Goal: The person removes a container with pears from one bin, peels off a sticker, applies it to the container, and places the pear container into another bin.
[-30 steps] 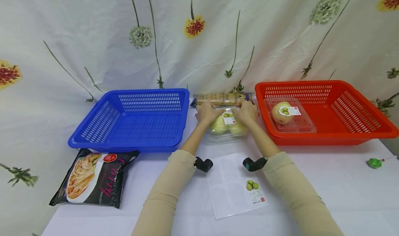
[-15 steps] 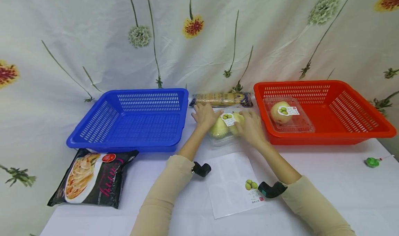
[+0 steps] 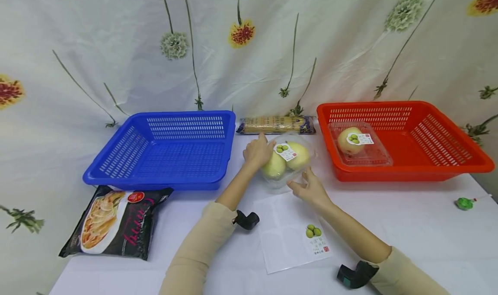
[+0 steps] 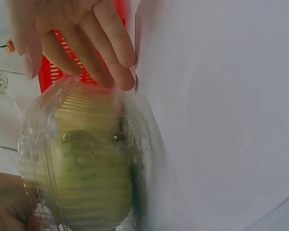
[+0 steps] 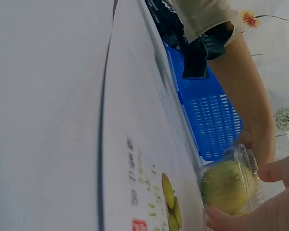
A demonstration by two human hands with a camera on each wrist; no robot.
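Note:
A clear plastic fruit box (image 3: 285,161) with yellow-green fruits and a label on its lid stands tilted on the white table, between the two baskets. My left hand (image 3: 256,150) grips its left side, index finger raised. My right hand (image 3: 309,187) is at the near edge, spread fingertips touching the rim. In the left wrist view the fruit box (image 4: 86,168) fills the lower left and the right hand's fingers (image 4: 77,43) touch its top. The right wrist view shows the fruit box (image 5: 229,185) just beyond my right hand.
A blue basket (image 3: 155,180) sits at the left. At the right, a red basket (image 3: 404,174) holds another fruit box (image 3: 359,143). A biscuit pack (image 3: 276,125) lies behind, a noodle bag (image 3: 113,221) front left, a sticker sheet (image 3: 289,230) near me, a small green object (image 3: 464,203) far right.
My right hand has drawn back from the far side of the fruit box to its near edge. The box has tipped up, its lid facing me. The left hand stayed on its left side.

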